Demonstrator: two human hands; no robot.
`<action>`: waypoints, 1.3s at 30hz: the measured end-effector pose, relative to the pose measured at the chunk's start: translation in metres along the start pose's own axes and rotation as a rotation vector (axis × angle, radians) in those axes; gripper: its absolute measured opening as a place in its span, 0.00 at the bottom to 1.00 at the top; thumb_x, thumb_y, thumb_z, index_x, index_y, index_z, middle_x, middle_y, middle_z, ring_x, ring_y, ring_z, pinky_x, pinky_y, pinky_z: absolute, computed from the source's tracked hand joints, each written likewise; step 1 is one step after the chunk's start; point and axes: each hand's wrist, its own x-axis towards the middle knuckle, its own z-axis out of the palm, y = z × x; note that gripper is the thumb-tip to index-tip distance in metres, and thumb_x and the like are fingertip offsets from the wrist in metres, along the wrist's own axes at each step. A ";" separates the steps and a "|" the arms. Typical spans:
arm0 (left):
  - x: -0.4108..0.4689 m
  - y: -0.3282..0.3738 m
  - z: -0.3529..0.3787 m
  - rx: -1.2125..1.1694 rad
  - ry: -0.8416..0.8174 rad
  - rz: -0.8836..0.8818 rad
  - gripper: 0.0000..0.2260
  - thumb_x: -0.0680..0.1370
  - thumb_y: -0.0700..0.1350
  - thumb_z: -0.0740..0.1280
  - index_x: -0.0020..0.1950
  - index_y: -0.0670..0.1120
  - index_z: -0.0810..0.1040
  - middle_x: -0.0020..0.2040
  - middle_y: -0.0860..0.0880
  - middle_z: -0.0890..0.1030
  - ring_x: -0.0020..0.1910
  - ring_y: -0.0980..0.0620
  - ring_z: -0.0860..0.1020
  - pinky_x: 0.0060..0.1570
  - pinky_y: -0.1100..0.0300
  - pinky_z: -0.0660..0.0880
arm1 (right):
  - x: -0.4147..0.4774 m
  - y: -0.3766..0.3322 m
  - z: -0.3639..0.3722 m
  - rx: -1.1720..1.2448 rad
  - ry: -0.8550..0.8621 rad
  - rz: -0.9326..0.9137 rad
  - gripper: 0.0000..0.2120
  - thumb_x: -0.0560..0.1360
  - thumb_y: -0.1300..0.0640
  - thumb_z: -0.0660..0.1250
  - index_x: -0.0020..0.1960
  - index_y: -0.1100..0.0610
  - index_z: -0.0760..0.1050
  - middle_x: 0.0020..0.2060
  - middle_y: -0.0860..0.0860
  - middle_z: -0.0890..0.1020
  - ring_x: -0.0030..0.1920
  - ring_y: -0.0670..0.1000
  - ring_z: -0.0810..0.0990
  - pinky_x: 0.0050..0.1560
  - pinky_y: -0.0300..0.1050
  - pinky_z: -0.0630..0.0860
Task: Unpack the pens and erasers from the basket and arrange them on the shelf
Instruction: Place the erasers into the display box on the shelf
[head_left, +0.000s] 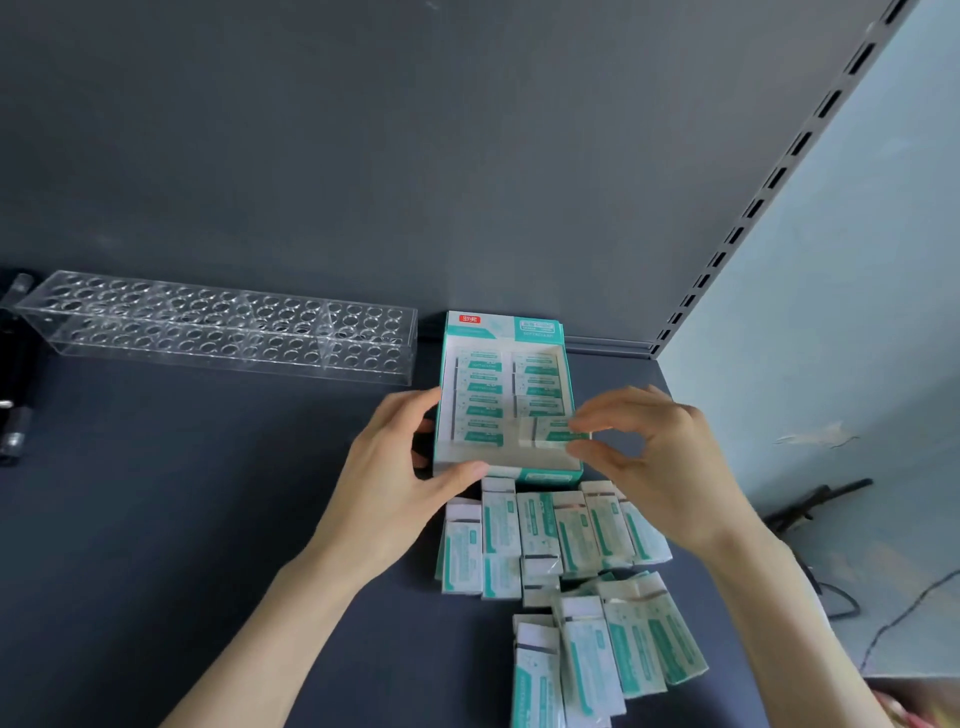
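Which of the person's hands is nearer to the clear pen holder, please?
Left. The left hand grips the eraser box just beside the clear pen holder; the right hand is at the box's far side, pinching an eraser.

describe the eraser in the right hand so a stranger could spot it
On the dark shelf, find the teal-and-white box near the back wall, right of the clear pen rack. At its front right corner the right hand pinches one eraser. Unlike the packed erasers in rows inside and the loose erasers in front, it alone is held.
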 end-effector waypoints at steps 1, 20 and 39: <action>0.000 0.000 0.002 0.004 0.011 0.003 0.30 0.68 0.51 0.75 0.68 0.49 0.72 0.60 0.59 0.73 0.57 0.64 0.73 0.49 0.70 0.73 | 0.001 -0.001 0.001 -0.040 -0.018 -0.008 0.06 0.67 0.62 0.76 0.44 0.56 0.84 0.42 0.43 0.81 0.45 0.49 0.77 0.48 0.43 0.74; 0.000 0.000 0.008 -0.035 0.056 -0.017 0.28 0.66 0.51 0.76 0.65 0.47 0.75 0.57 0.61 0.73 0.56 0.66 0.73 0.51 0.63 0.75 | 0.021 0.002 0.024 -0.148 -0.148 0.040 0.03 0.70 0.61 0.72 0.41 0.54 0.83 0.41 0.43 0.78 0.46 0.52 0.71 0.46 0.43 0.68; -0.067 0.013 -0.008 0.109 -0.087 -0.034 0.24 0.67 0.59 0.71 0.60 0.51 0.77 0.52 0.60 0.72 0.53 0.62 0.71 0.51 0.74 0.66 | -0.061 -0.041 0.019 -0.134 -0.194 -0.078 0.21 0.67 0.47 0.75 0.58 0.52 0.80 0.51 0.47 0.75 0.48 0.50 0.68 0.52 0.41 0.65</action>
